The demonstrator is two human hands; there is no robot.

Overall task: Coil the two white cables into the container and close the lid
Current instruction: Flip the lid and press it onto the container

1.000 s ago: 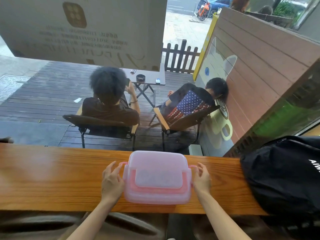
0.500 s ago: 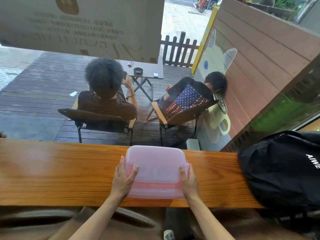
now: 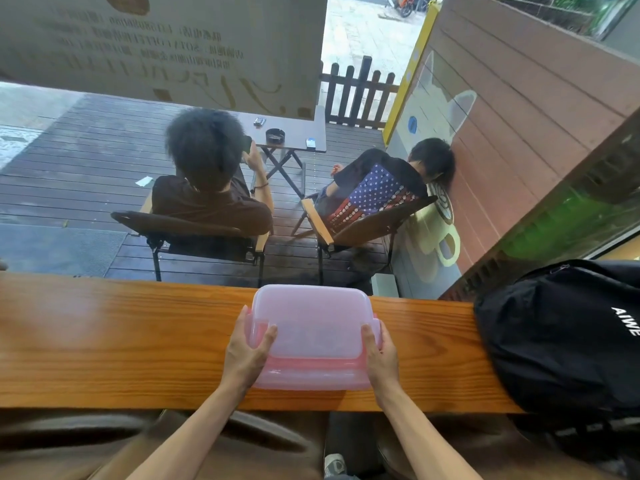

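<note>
A pink container point(image 3: 311, 341) stands on a wooden counter point(image 3: 121, 341), with its translucent lid point(image 3: 310, 320) on top. The left hand point(image 3: 247, 351) grips the container at its 9 o'clock side, thumb lying on the lid. The right hand point(image 3: 379, 355) grips at 3 o'clock, thumb also on the lid. A black bag point(image 3: 561, 337) lies on the counter at 3 o'clock from the container, apart from it. At 12 o'clock, behind glass, two people sit on chairs point(image 3: 187, 233) beside a small table point(image 3: 287, 133).
</note>
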